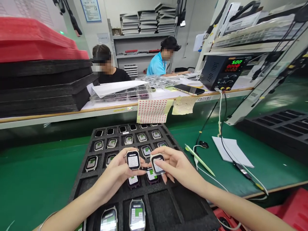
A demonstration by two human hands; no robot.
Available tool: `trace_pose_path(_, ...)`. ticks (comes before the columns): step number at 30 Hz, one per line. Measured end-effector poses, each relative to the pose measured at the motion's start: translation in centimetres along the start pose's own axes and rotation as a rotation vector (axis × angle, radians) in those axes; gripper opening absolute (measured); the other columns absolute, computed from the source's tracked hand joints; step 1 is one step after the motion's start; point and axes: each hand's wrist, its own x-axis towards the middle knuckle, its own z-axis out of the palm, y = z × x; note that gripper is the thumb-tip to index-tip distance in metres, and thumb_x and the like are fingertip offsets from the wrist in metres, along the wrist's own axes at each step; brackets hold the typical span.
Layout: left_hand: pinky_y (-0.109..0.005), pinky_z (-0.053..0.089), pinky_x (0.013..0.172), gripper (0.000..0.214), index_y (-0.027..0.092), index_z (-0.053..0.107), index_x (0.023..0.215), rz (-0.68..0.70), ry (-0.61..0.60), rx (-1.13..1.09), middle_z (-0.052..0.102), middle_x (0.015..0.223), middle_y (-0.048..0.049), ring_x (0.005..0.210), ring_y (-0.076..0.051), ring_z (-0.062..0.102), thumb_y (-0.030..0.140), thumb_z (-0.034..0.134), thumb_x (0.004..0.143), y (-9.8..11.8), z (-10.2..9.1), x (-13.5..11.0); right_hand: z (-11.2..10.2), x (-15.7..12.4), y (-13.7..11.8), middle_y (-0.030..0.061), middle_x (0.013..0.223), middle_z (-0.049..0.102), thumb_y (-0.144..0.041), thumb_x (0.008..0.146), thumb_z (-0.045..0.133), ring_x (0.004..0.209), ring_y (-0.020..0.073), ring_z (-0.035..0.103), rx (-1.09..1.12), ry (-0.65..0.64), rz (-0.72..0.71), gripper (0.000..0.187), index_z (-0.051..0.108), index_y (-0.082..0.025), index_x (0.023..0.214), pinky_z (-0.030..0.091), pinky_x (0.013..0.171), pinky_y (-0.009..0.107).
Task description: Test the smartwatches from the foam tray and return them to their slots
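Note:
My left hand (117,175) grips a small watch body with a lit screen (133,160), held upright above the tray. My right hand (176,166) pinches a second watch body (157,164) right beside it, its screen tilted toward me. Both are held over a black foam tray (166,205) on the green mat. Its pockets hold several more watch bodies, such as one (91,163) at the left and one (137,214) near me. Some near pockets are empty.
A green pen (199,160), white paper (232,150) and cables lie right of the tray. A black power supply (222,72) sits on the shelf behind. Label sheets (154,110) hang off its edge. Foam trays (40,80) stack at left. Two people sit opposite.

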Motion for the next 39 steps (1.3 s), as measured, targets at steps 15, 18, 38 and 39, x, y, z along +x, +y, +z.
trace_pose_path(15,-0.033,0.052,0.066,0.026,0.016,0.049,0.116,0.136,0.014,0.172,0.062,0.089,-0.0085,0.084,-0.021,0.060,0.024,0.048,0.092,-0.5,-0.5,0.0,1.1,-0.6,-1.9,0.0021,0.075,0.064,-0.034,0.093,0.053,0.053,0.0126,0.062,0.056,-0.011,-0.099,0.028,0.055,-0.017,0.115,0.046,0.042,0.017)
trace_pose_path(18,-0.034,0.052,0.068,0.031,0.017,0.050,0.118,0.114,0.023,0.116,0.062,0.095,-0.0093,0.086,-0.021,0.060,0.017,0.048,0.088,-0.4,-0.2,-0.1,1.0,-0.8,-1.9,0.0031,0.077,0.065,-0.034,0.092,0.054,0.057,0.0149,0.064,0.086,-0.027,-0.101,0.031,0.053,-0.017,0.119,0.048,0.044,0.019)
trace_pose_path(38,-0.033,0.050,0.077,0.044,0.021,0.054,0.115,0.067,0.065,0.130,0.065,0.099,-0.0045,0.079,-0.017,0.062,0.008,0.055,0.074,-0.4,0.0,-0.4,1.7,-1.4,-2.4,0.0050,0.084,0.067,-0.028,0.088,0.063,0.052,0.0112,0.063,0.103,-0.003,-0.106,0.026,0.057,-0.018,0.112,0.046,0.041,0.015)
trace_pose_path(39,-0.032,0.050,0.077,0.044,0.021,0.054,0.115,0.062,0.060,0.122,0.064,0.098,-0.0038,0.079,-0.016,0.062,0.007,0.055,0.073,-0.4,0.0,-0.4,1.9,-1.7,-2.6,0.0049,0.083,0.067,-0.028,0.089,0.062,0.051,0.0113,0.063,0.118,-0.021,-0.109,0.023,0.057,-0.019,0.110,0.046,0.041,0.015)
